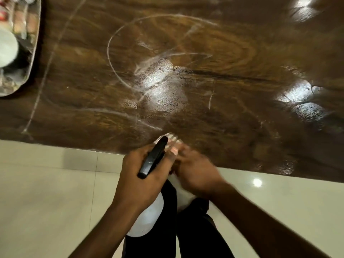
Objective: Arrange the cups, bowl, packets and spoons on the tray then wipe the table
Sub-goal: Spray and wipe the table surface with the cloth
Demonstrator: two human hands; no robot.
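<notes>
Wiping step in hand. Your left hand (137,175) grip closed around spray bottle (149,215); right hand (195,174) blurred at nozzle, grip state unclear. Tray (36,43) loaded, far left on table (186,81). Next: aim nozzle at smears, squeeze trigger.

a: what can't you make out?
b: my right hand (195,172) is smeared with blur, so i can't tell whether it grips anything. my left hand (137,175) covers the neck of the spray bottle (147,218), and my forearm hides part of its white body.
a: and the tray (34,53)?
b: cut off by the left edge, its contents too blurred to name, bar a white cup (7,47), itself cropped.
</notes>
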